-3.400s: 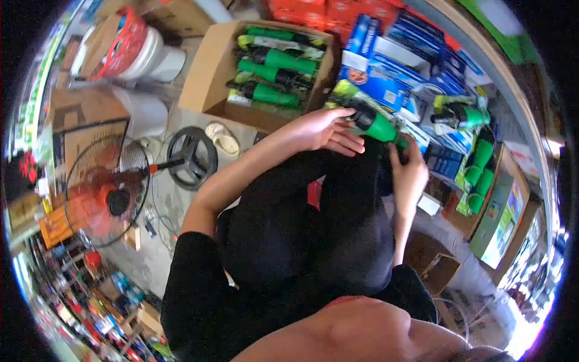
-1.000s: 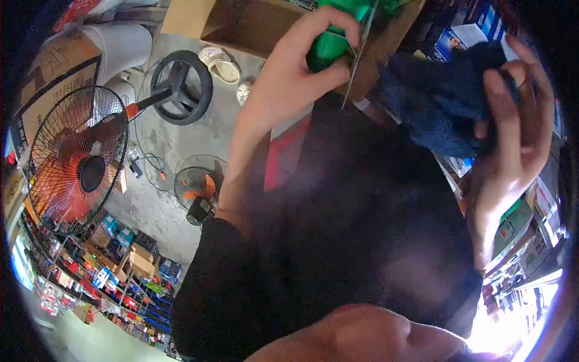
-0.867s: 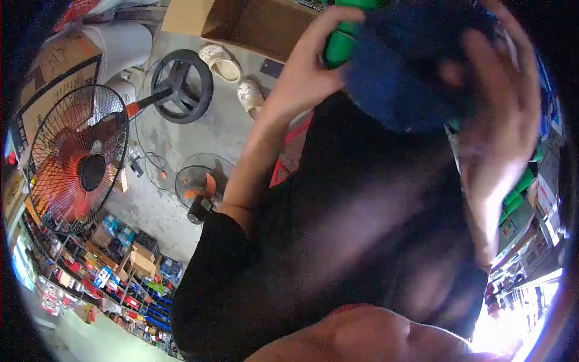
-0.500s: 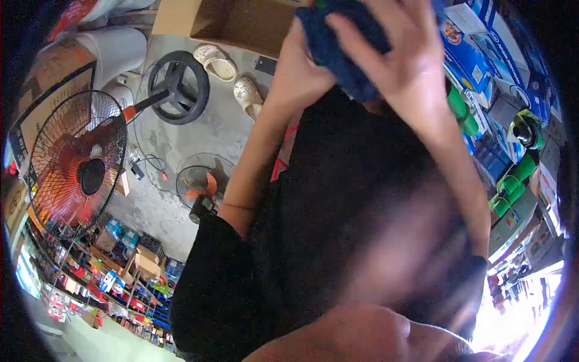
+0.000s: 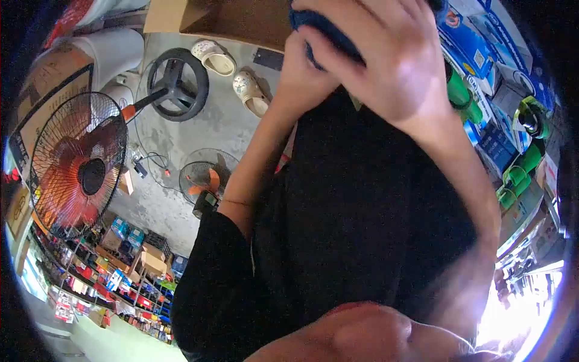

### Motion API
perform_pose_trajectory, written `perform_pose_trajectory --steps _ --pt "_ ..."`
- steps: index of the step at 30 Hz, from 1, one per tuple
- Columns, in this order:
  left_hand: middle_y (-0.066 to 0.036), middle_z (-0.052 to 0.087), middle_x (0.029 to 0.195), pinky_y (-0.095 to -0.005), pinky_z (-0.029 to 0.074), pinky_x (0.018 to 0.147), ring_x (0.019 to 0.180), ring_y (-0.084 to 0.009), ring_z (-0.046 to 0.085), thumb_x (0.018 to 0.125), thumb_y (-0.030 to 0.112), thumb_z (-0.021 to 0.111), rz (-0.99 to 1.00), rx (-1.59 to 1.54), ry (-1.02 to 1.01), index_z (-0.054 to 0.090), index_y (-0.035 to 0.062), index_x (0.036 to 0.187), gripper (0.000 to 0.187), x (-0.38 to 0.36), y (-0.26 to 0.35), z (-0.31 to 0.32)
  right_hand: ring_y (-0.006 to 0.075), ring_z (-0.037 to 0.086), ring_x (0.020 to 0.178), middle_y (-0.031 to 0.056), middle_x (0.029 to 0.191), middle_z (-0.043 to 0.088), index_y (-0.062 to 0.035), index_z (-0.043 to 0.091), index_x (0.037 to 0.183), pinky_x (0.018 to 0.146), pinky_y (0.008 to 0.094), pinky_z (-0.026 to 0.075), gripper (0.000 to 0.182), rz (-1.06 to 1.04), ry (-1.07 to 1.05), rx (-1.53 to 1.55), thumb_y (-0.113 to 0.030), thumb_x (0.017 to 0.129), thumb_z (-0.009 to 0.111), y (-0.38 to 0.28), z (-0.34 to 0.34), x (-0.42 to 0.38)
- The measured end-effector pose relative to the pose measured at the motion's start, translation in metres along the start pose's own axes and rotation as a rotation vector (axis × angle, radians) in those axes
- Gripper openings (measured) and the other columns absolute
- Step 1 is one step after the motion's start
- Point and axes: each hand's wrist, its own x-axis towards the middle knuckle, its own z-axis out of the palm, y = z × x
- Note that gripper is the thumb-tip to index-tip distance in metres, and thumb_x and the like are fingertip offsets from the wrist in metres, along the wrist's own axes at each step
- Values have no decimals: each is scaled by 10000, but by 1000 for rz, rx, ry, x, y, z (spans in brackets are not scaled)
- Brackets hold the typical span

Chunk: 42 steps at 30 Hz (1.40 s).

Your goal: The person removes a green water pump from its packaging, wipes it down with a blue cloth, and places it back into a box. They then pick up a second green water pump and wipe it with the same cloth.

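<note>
A dark blue cloth [image 5: 332, 31] is bunched at the top edge, held between my two hands and largely covered by them. My right hand [image 5: 392, 60] lies over it from the right, fingers curled around it. On the lower left side, my left hand [image 5: 307, 75] presses against the cloth, its fingers partly behind my right hand. Whatever is inside or behind the cloth cannot be made out. Below the hands is the black shirt [image 5: 356, 199] on my body.
An open cardboard box [image 5: 241, 21] stands at the top. Pale clogs [image 5: 212, 59] and a fan with a round black base [image 5: 178, 84] are on the left; a second fan [image 5: 202, 178] is lower. Blue boxes [image 5: 467, 45] and green rolls [image 5: 458, 87] line the right. Stocked shelves [image 5: 114, 277] are lower left.
Both hands have shifted slightly upward with the cloth. My right hand has closed further over it, so less blue cloth shows.
</note>
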Motion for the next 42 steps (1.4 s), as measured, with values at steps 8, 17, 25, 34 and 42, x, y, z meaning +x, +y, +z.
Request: perform_pose_trajectory --steps 8,17,25,34,42 --pt "-177 300 1472 -356 323 1027 1285 -276 393 762 162 689 -124 -363 -297 168 34 1481 897 6 33 -4 313 564 891 158 998 536 29 575 924 782 360 459 188 50 342 -278 -8 759 656 27 -23 2" --pt "-130 500 1321 -309 356 1006 1185 -187 488 638 111 681 82 -89 -189 347 -15 1390 832 -2 -7 -10 217 593 1014 64 1169 600 -110 628 1104 785 330 432 267 39 -34 -278 -112 837 610 6 -13 -7" --pt "-140 557 1172 -341 426 931 1097 -207 538 664 117 723 227 156 -138 420 42 1311 719 -7 -8 -13 248 578 1042 59 1213 570 -133 579 1163 811 360 420 397 -67 -305 -315 -219 787 672 -4 -11 2" --pt "-156 538 1147 -329 436 859 994 -257 547 767 23 651 -66 369 -344 426 71 1365 641 17 109 -44 302 544 1045 185 1162 549 25 593 962 875 389 414 173 237 163 -557 -48 807 612 4 -27 0" --pt "-118 562 964 -393 493 675 797 -338 585 623 -79 602 205 807 -445 508 303 1312 793 0 63 -92 289 561 885 172 1079 576 18 536 872 783 363 408 222 244 -166 -239 -47 749 710 2 -19 -4"
